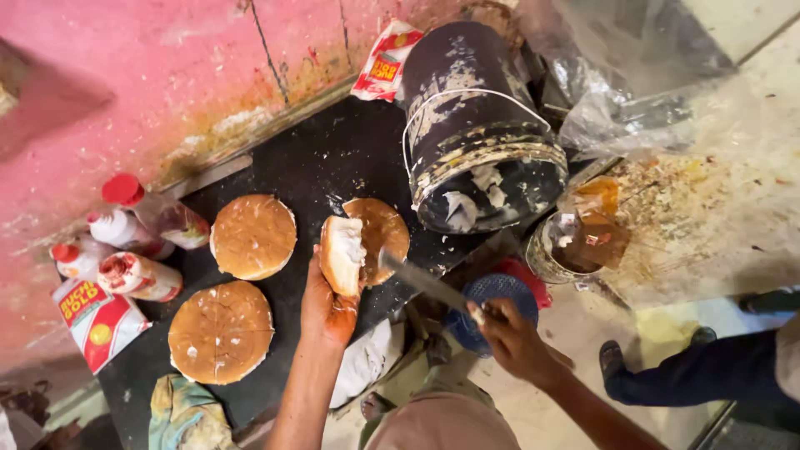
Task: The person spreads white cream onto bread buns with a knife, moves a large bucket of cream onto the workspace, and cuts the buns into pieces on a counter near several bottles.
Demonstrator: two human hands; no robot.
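a pink wall (125, 75) fills the upper left, its paint scuffed, flaked and stained yellowish along the bottom edge, with dark joint lines running down it. against it runs a black bench (333, 154), dusted with pale crumbs and smears. to the right lies a pale floor (717, 208), gritty and spattered with brown and yellow stains, with a seam crossing its far corner. a sheet of crumpled clear plastic (617, 83) lies at the top right, partly over the floor. the light is warm and even, brighter on the floor than on the wall, where a soft shadow darkens the upper left corner.
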